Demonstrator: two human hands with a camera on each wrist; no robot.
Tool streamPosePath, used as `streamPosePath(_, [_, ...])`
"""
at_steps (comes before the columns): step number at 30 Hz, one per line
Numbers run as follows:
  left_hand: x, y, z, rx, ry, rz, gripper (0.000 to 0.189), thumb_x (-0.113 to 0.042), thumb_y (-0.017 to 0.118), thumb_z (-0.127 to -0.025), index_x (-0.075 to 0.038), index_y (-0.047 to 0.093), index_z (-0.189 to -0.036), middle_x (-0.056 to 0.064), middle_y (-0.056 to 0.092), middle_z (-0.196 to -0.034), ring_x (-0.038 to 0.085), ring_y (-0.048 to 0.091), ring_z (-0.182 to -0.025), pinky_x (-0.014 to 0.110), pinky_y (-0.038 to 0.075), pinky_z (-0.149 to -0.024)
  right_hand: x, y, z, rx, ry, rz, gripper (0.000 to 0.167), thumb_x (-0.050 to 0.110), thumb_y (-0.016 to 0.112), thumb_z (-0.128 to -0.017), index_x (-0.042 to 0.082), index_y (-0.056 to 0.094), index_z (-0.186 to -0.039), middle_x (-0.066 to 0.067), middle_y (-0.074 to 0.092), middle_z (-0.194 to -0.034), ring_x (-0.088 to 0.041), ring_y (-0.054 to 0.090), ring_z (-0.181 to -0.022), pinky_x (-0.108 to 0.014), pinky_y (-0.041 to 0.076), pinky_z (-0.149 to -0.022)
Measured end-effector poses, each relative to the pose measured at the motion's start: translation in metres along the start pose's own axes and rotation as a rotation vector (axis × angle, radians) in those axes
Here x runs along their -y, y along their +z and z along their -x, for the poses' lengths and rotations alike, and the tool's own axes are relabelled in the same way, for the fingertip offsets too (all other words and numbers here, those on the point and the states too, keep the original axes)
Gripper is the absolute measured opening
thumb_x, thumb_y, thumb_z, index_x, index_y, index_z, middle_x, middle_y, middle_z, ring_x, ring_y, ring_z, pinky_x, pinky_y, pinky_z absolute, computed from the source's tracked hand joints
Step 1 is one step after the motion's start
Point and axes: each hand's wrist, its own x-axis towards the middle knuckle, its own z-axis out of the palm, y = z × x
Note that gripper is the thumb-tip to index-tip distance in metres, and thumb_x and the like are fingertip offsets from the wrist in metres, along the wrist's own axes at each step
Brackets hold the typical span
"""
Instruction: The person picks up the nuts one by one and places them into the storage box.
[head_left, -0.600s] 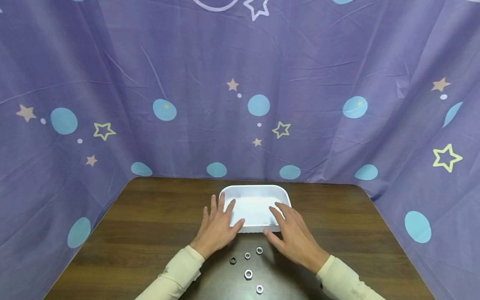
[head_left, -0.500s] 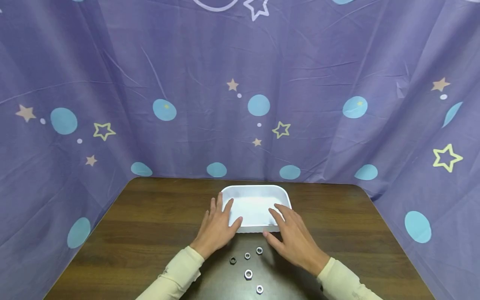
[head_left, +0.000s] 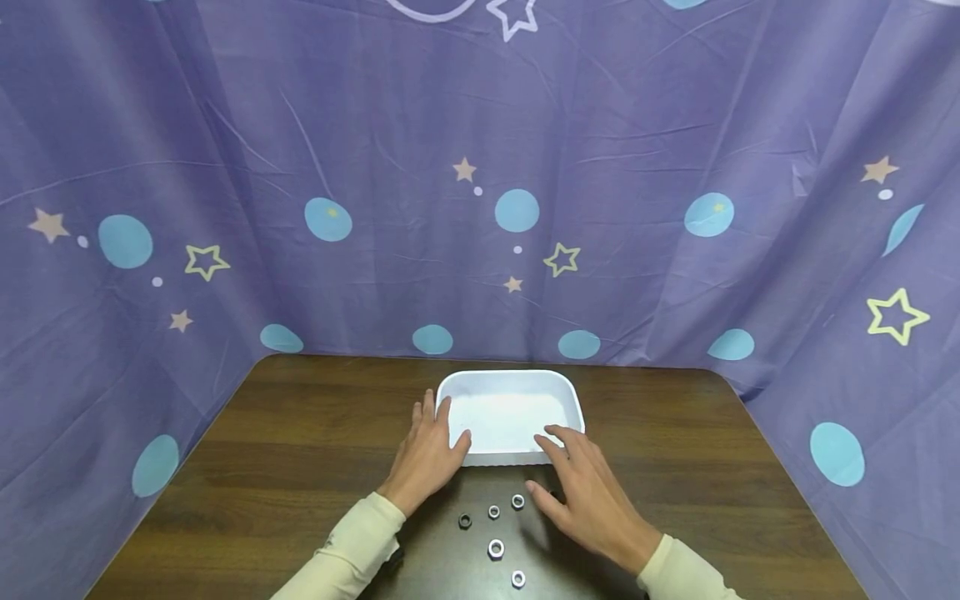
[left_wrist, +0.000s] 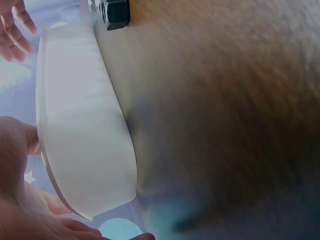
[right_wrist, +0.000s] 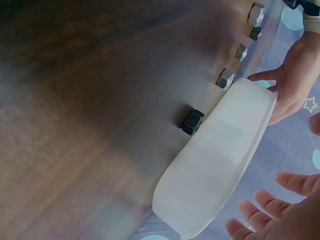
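A white rectangular tray [head_left: 502, 421] lies toward the back of the wooden table. My left hand [head_left: 426, 454] is at its left side, fingers extended and thumb by the near left corner; in the left wrist view the thumb overlaps the tray rim [left_wrist: 44, 135]. Over the front right corner hovers my right hand [head_left: 588, 492], its fingers loosely bent and apart, holding nothing. In front of the tray lie several hex nuts, among them a dark nut [head_left: 465, 521] and a larger silver nut [head_left: 496, 548]. The right wrist view shows a black nut [right_wrist: 192, 122] beside the tray wall.
The brown table [head_left: 300, 467] runs back to a purple curtain [head_left: 420, 267] with stars and dots, which also encloses both sides. A silver nut [head_left: 518, 578] lies nearest the front, between my forearms.
My left hand has shifted left, off the tray's interior toward its side. The right hand has drawn slightly back toward me. Tray and nuts stay in place.
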Motion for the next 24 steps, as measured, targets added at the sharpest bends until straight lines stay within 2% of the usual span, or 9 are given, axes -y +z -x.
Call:
streamPosePath(5, [-0.001, -0.002, -0.001, 0.064, -0.064, -0.002, 0.072, -0.030, 0.071, -0.102, 0.010, 0.049, -0.157, 0.041, 0.036, -0.167, 0.065, 0.039, -0.150, 0.076, 0.051, -0.105, 0.001, 0.001, 0.005, -0.014, -0.010, -0.001, 0.061, 0.038, 0.080, -0.093, 0.003, 0.067, -0.141, -0.018, 0.062, -0.143, -0.036, 0.062, -0.130, -0.057, 0.053, -0.106])
streamPosePath(9, [0.000, -0.002, -0.003, 0.086, -0.103, 0.002, 0.074, -0.031, 0.070, -0.103, 0.009, 0.046, -0.161, 0.039, 0.037, -0.167, 0.061, 0.041, -0.151, 0.078, 0.051, -0.103, 0.002, 0.002, 0.008, -0.020, -0.013, -0.001, 0.060, 0.038, 0.080, -0.092, 0.004, 0.068, -0.141, -0.017, 0.063, -0.143, -0.034, 0.062, -0.130, -0.055, 0.052, -0.107])
streamPosePath(18, [0.003, -0.001, -0.003, 0.038, -0.103, 0.029, 0.080, -0.027, 0.072, -0.101, 0.016, 0.038, -0.161, 0.037, 0.049, -0.160, 0.056, 0.050, -0.147, 0.074, 0.051, -0.107, 0.004, 0.000, 0.014, -0.037, -0.040, 0.000, 0.057, 0.035, 0.082, -0.091, 0.004, 0.070, -0.137, -0.016, 0.064, -0.140, -0.033, 0.063, -0.125, -0.053, 0.053, -0.103])
streamPosePath(24, [0.004, 0.000, -0.004, 0.051, -0.114, 0.016, 0.078, -0.029, 0.071, -0.103, 0.014, 0.041, -0.160, 0.036, 0.050, -0.160, 0.057, 0.049, -0.147, 0.075, 0.049, -0.109, 0.004, 0.000, 0.019, -0.036, -0.038, -0.005, 0.057, 0.035, 0.082, -0.090, 0.005, 0.071, -0.137, -0.014, 0.065, -0.138, -0.030, 0.062, -0.124, -0.051, 0.052, -0.102])
